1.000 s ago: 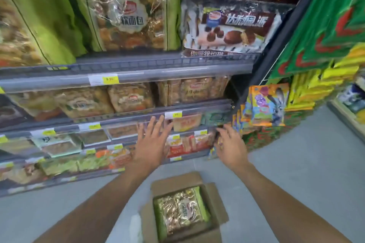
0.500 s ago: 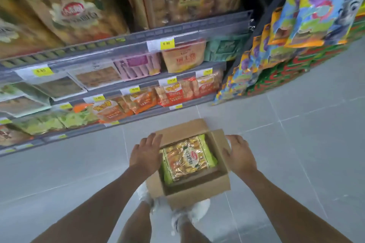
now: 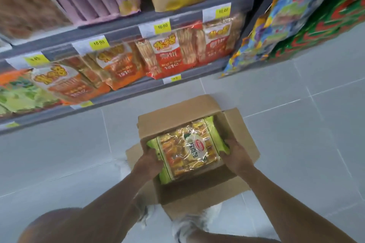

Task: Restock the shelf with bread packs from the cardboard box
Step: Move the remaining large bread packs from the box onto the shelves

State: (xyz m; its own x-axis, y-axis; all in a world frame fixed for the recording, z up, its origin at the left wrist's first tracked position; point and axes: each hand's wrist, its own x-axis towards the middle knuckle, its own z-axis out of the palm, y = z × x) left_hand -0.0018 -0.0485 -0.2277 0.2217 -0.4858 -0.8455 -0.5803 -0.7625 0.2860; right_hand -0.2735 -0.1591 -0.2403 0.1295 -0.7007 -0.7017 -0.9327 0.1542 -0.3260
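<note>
Both hands grasp one pack (image 3: 189,152) lying flat, face up, in the open box (image 3: 197,191) on the floor (image 3: 296,124) before the shelf (image 3: 185,18): left hand (image 3: 150,161) curled on its left end, right hand (image 3: 235,156) on its right end. Step in hand is judged the pick-up, the pack not yet clear of the box walls. Next move calls for a level lift to a free slot; blur leaves the matching shelf row uncertain, possibly above view.
</note>
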